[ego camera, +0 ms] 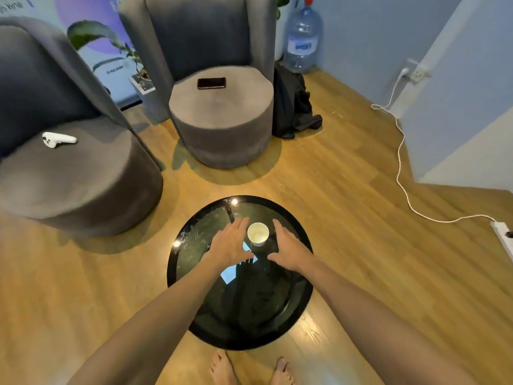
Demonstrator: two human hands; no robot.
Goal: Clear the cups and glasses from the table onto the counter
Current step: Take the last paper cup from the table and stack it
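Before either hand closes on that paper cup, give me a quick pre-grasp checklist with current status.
1. White paper cup upright on the round black glass table: ok.
2. Left hand open, empty, beside cup: ok.
3. Right hand open, empty, on the cup's other side: ok.
4. Cup held in a grip: not ok, neither hand touches it.
5. Cup contents: cannot tell; inside looks pale.
6. Counter in view: not ok.

Both bare arms reach forward and down, the left hand (230, 244) and right hand (288, 247) held palm-down, fingers together and extended, thumbs angled inward toward each other, near one another but apart, grasping nothing.
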